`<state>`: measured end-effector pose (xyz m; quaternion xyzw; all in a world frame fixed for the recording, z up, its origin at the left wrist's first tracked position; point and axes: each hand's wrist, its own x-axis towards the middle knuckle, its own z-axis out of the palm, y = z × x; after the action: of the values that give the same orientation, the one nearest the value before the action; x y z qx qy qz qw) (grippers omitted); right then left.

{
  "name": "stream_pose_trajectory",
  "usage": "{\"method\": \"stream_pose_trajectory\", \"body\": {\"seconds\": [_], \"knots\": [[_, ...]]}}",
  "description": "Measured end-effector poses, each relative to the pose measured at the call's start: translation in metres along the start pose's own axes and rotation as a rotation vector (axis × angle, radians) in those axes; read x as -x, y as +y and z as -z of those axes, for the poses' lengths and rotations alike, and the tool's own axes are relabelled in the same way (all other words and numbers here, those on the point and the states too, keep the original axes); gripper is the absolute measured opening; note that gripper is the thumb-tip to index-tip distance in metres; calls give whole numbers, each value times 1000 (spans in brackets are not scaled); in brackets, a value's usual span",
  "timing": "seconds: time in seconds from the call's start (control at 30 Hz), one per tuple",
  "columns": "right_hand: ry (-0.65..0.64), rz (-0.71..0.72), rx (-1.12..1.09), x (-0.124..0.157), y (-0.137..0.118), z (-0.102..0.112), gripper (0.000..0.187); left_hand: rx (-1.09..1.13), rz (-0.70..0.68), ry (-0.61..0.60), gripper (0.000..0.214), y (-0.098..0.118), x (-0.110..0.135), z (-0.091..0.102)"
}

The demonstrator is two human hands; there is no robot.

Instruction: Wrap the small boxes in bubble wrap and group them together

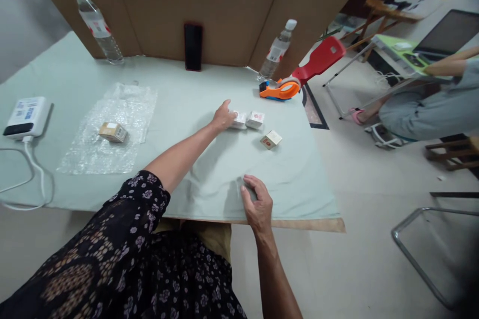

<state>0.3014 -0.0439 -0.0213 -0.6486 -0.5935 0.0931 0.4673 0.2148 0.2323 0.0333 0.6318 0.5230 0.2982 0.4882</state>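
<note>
My left hand [223,117] reaches across the table, its fingers around the left end of a small white box [239,119]; part of the grip is hidden behind the hand. Just right of it sits another small white box [255,119] with a reddish mark. A cream-coloured box [271,140] stands a little nearer, turned at an angle. Close to the table's front edge, my right hand [259,204] is open, thumb and fingers apart and curved, holding nothing. On the left, a tan small box [113,132] lies on a sheet of bubble wrap [138,104].
Against a cardboard panel [224,10] stand a phone [193,47] and two water bottles, one left [98,27], one right [277,50]. An orange tape dispenser [282,90] with a red handle lies back right. A white power bank [28,117] with a cable sits left. Another person [430,104] sits at right.
</note>
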Motion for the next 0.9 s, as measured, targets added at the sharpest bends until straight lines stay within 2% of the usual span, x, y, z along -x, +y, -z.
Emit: {"method": "stream_pose_trajectory", "body": {"seconds": [0.07, 0.13, 0.23, 0.27, 0.33, 0.43, 0.53, 0.6, 0.7, 0.8, 0.9], "knots": [[-9, -4, -8, 0, 0, 0, 19, -44, -19, 42, 68, -4, 6, -4], [-10, -13, -22, -1, 1, 1, 19, -103, -64, 79, 65, -15, 25, 2], [-4, -26, -32, -2, 4, 1, 19, -273, -307, 114, 54, -41, 76, 32], [-4, -26, -32, -3, 5, 1, 20, -343, -366, 141, 52, -50, 97, 48], [-9, -21, -30, -4, 7, 0, 20, -504, -393, 208, 54, -67, 138, 91], [-16, -13, -18, -7, 6, -1, 20, -712, -291, 410, 53, -82, 178, 167], [-15, -3, 4, -9, 4, -1, 21, -808, -105, 576, 60, -89, 184, 233], [-11, 1, 19, -11, 4, -2, 21, -803, 57, 627, 66, -93, 175, 259], [-10, 0, 33, -12, 6, -3, 22, -701, 199, 616, 65, -99, 164, 272], [-3, 1, 52, -12, 5, -3, 23, -580, 109, 644, 64, -99, 172, 262], [10, 35, 85, -13, -16, -6, 22, -430, -21, 597, 72, -92, 199, 239]]}}
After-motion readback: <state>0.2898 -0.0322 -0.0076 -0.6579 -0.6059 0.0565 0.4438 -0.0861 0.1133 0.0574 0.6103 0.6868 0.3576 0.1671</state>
